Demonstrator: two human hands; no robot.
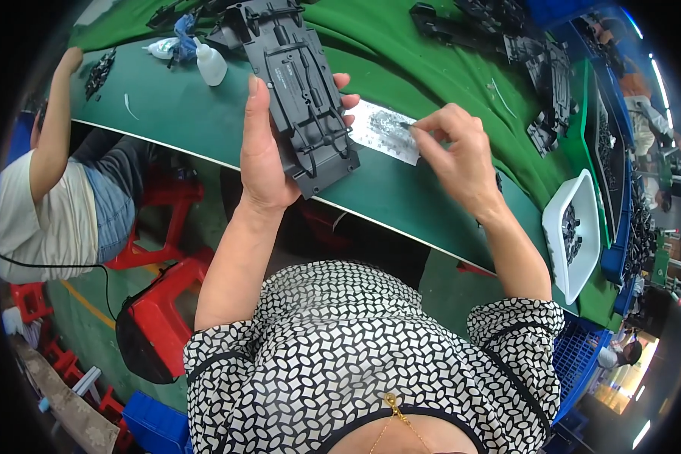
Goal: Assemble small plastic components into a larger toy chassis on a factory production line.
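My left hand (263, 155) grips a dark grey plastic toy-car chassis (295, 83), thumb along its left edge and fingertips showing past its right edge. The chassis is tilted above the front of the table, with black rods and a long molded part on its face. To its right, my right hand (455, 151) pinches a small dark piece at thumb and forefinger, too small to name. Those fingertips are over the right end of a white sheet (390, 147) with a grey, shiny smear in its middle.
A white squeeze bottle (211, 63) stands left of the chassis. Green cloth (390, 45) covers the table's back, with more black chassis parts (541, 83) on it. A white tray (586, 257) of small black parts lies at right. A co-worker (68, 181) sits at left.
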